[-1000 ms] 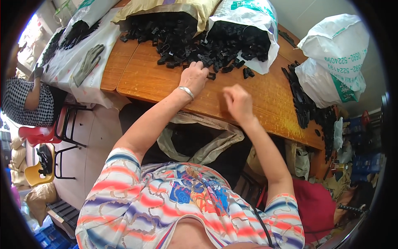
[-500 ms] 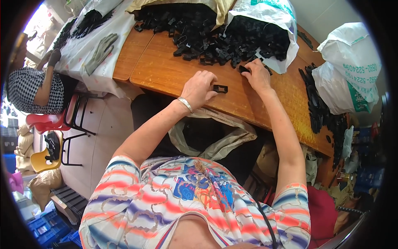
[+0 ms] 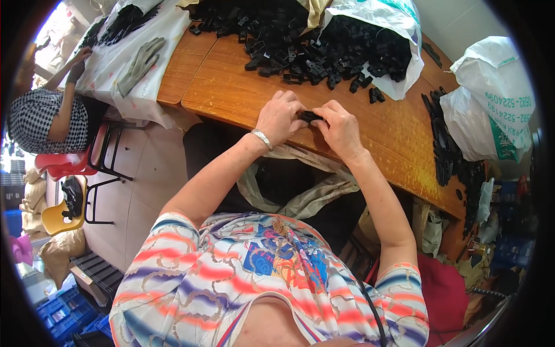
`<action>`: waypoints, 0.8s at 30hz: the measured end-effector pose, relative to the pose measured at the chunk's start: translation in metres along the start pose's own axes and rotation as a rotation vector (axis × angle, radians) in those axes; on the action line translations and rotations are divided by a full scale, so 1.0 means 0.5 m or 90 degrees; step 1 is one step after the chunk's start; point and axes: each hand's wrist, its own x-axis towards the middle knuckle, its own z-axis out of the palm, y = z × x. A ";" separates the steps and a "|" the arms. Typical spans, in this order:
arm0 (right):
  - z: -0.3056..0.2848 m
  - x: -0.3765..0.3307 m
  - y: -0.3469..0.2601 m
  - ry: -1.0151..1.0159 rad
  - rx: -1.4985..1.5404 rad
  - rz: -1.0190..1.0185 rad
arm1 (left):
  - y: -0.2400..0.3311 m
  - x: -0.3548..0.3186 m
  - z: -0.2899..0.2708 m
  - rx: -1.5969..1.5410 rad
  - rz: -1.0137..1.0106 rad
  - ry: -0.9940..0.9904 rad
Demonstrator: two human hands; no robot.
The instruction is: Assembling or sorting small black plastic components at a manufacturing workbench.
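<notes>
My left hand (image 3: 280, 118) and my right hand (image 3: 340, 129) meet over the near edge of the wooden table (image 3: 231, 87). Between their fingertips is a small black plastic part (image 3: 310, 116), partly covered by the fingers; whether it is one piece or two joined pieces I cannot make out. Both hands are closed on it. Beyond them lies a heap of similar black plastic parts (image 3: 283, 49). A couple of loose parts (image 3: 376, 95) lie at the heap's near right edge. Below the table edge, an open beige sack (image 3: 263, 199) rests at my lap, dark inside.
A white plastic bag (image 3: 411, 72) spills black parts at the back. Another white bag (image 3: 488, 98) stands at the right beside long black strips (image 3: 442, 144). To the left, a person in a checked garment (image 3: 40, 118) sits near a cloth-covered table with a grey glove (image 3: 139, 66).
My right hand has come from the heap's edge toward me and left, meeting my left hand. The black part in my left hand is now between both hands' fingers.
</notes>
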 end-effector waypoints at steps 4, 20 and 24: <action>0.010 -0.015 -0.008 -0.032 -0.176 -0.102 | -0.003 0.000 -0.001 0.010 0.011 -0.004; 0.019 -0.120 -0.070 -0.009 -0.067 -0.048 | -0.061 0.054 -0.045 0.048 0.032 0.003; 0.050 -0.186 -0.114 -0.088 0.024 -0.064 | -0.059 0.090 -0.034 0.215 0.036 0.104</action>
